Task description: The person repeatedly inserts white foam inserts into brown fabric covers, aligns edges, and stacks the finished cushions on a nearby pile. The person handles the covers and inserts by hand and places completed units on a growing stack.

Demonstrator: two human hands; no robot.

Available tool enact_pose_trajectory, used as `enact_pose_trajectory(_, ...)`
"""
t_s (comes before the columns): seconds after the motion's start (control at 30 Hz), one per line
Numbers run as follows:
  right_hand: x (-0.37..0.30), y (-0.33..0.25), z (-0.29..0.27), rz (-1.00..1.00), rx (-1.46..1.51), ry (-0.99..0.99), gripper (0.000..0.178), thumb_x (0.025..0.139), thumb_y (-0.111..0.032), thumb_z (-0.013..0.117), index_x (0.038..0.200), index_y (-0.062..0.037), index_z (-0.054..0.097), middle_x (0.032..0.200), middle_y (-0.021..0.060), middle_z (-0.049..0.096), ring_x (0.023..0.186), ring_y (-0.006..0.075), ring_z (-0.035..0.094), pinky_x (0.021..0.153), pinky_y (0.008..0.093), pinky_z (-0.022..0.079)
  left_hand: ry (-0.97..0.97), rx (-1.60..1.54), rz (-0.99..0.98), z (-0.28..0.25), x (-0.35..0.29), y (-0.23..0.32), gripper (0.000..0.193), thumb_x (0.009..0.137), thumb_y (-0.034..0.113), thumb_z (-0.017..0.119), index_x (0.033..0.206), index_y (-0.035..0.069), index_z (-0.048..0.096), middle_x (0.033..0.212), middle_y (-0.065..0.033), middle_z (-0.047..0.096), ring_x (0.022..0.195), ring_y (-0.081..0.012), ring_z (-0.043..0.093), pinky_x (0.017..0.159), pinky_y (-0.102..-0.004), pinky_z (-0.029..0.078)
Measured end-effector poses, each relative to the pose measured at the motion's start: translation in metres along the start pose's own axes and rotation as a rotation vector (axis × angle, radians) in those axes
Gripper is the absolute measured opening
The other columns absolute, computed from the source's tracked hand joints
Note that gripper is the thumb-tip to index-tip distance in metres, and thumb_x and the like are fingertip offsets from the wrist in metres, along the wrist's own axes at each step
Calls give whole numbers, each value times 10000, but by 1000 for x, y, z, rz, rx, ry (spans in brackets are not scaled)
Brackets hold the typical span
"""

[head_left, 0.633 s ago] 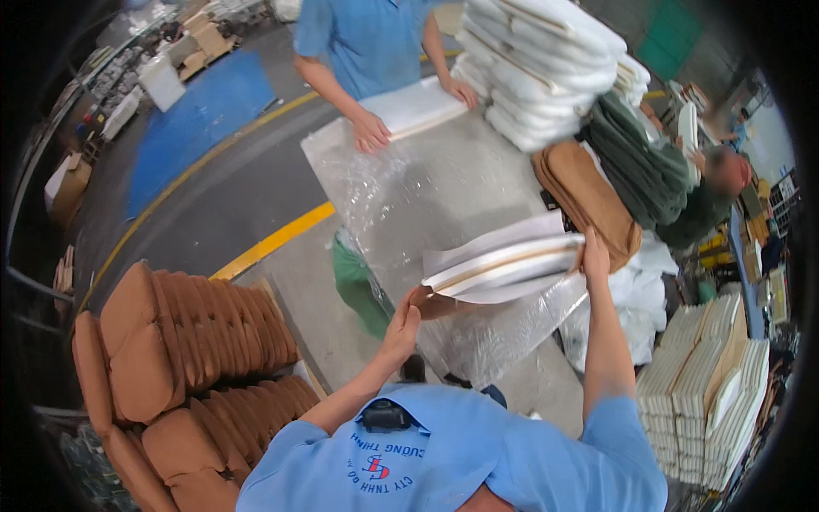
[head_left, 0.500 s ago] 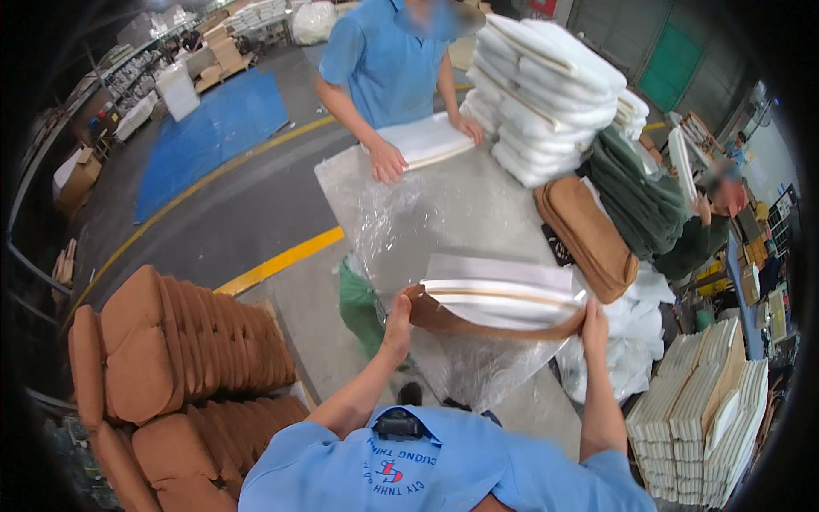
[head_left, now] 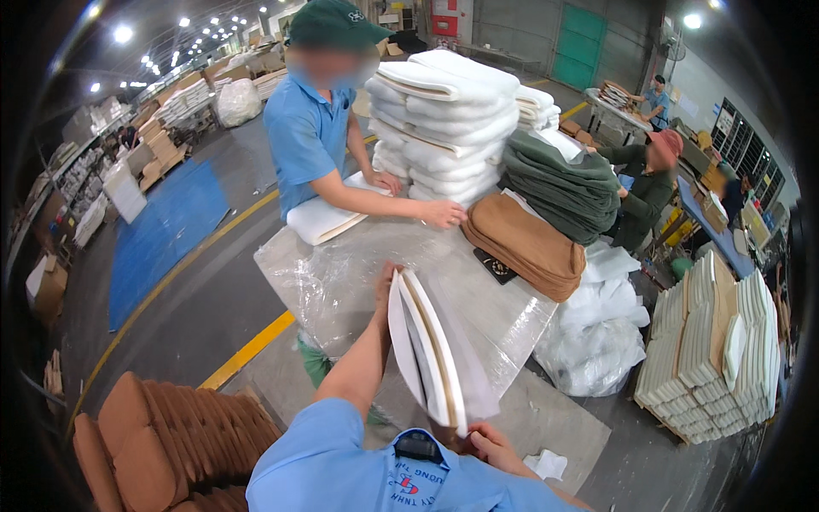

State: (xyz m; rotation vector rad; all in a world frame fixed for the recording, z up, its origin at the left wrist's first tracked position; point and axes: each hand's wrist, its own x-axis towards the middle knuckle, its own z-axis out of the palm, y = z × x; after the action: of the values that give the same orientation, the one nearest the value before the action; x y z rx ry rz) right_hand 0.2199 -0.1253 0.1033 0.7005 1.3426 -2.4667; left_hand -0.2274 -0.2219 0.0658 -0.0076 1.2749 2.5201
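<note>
I hold a white seat pad (head_left: 424, 350) with a thin wooden board in it, turned up on its edge over the plastic-covered table (head_left: 341, 282). My left hand (head_left: 387, 288) grips its far upper end with the arm stretched out. My right hand (head_left: 490, 443) grips the near lower end close to my chest. A loose clear plastic sheet hangs along the pad's right side.
Across the table a person in a blue shirt presses a white pad (head_left: 322, 218) and touches a tall stack of white pads (head_left: 444, 111). Green covers (head_left: 563, 183) and brown covers (head_left: 525, 243) lie beside it. Brown cushions (head_left: 162, 435) are stacked at lower left, white pads (head_left: 708, 350) at right.
The pad lay flat between my hands; now it stands on edge, my left hand at its far end and my right hand drawn in near my chest.
</note>
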Motion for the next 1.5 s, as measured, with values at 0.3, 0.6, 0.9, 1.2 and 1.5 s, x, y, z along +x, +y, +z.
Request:
enact_pose_trajectory(0.3,117,-182,-20,-508,-415,-251,210,1056,-191,630,1121,-11,717,878,24,713,702,90,643,601,238,497,-82,2,-149,-2,-7,-11,559,1072,605,467,1102,111,725,869,-28,717,766,-189,686,709,-362,584)
enact_pose_trajectory(0.6,318,-238,58,-891,-1004,-401,427,966,-122,711,1389,-89,665,1179,70,764,911,165,655,881,336,542,-315,-117,-97,3,4,-22,790,1047,724,337,1201,44,706,1075,-68,717,947,-196,684,892,-324,556)
enact_pose_trajectory(0.9,339,-203,66,-786,-818,-354,216,1006,-160,688,1178,-36,735,1102,93,756,1010,191,671,963,331,513,-148,382,-536,2,29,27,920,1056,743,189,1366,-4,628,1208,-156,729,1099,-273,705,1014,-397,537)
enact_pose_trajectory(1.2,337,-166,69,-878,-639,-94,160,994,-146,681,1035,2,723,1010,112,727,949,248,668,884,363,511,-738,771,-564,82,62,42,1012,985,849,207,1334,30,688,1108,-182,751,1035,-247,705,975,-362,530)
enact_pose_trajectory(1.5,334,-147,40,-954,-595,-81,106,972,-110,706,972,-6,722,932,111,721,863,251,657,817,370,507,-695,1122,-538,110,26,42,928,1004,817,296,1342,49,693,1088,-148,757,1019,-222,691,945,-347,528)
